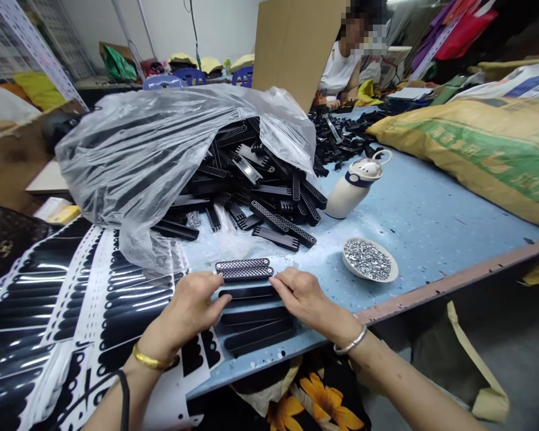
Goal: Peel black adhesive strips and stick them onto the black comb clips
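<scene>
My left hand [198, 301] and my right hand [303, 297] pinch the two ends of a plain black bar [247, 293] low over the table edge. Just beyond it lies a folded black comb [243, 269] with a silver lattice pattern and small rivets; its ends almost meet my fingertips. Nearer to me, more plain black bars [259, 336] are laid side by side. Ahead, a heap of black folding combs [273, 197] spills from a clear plastic bag [161, 131]. My fingers partly cover the ends of the held bar.
Sheets of black rounded stickers [130, 299] spread on the left. A white bowl [393, 275] of small metal pieces and a cream bottle [344, 194] stand right on the blue table [453, 203]. Behind are a yellow sack [466, 140], a cardboard sheet [291, 54] and another person [341, 69].
</scene>
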A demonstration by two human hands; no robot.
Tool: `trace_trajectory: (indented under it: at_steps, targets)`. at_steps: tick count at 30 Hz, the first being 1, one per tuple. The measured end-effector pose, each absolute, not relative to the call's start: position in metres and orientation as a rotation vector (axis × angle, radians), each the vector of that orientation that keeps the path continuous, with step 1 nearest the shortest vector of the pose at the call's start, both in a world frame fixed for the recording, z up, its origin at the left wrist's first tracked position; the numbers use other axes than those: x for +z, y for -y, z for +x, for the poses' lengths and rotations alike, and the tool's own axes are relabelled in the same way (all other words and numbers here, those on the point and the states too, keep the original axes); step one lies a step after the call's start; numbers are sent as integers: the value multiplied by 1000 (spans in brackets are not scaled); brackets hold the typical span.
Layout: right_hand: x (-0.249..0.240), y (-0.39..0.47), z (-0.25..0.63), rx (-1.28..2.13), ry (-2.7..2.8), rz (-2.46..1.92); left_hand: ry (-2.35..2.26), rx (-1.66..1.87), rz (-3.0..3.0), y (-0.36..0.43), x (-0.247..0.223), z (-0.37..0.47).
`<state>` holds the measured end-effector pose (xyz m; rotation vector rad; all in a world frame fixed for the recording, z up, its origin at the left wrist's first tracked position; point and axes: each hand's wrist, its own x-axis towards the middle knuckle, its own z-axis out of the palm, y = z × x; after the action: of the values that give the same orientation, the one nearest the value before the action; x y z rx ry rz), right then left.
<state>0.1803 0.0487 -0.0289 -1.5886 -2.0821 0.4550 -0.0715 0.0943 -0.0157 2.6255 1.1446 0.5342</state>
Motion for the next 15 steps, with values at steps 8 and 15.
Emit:
trace_trajectory:
  at_steps: [8, 15]
  targets:
    - [-41, -70, 152, 488, 2160, -1596, -1130, 269, 2298, -97, -23, -68]
    - [-48, -78, 148, 487, 2152, -1649, -1185, 344, 2115, -98, -28, -67]
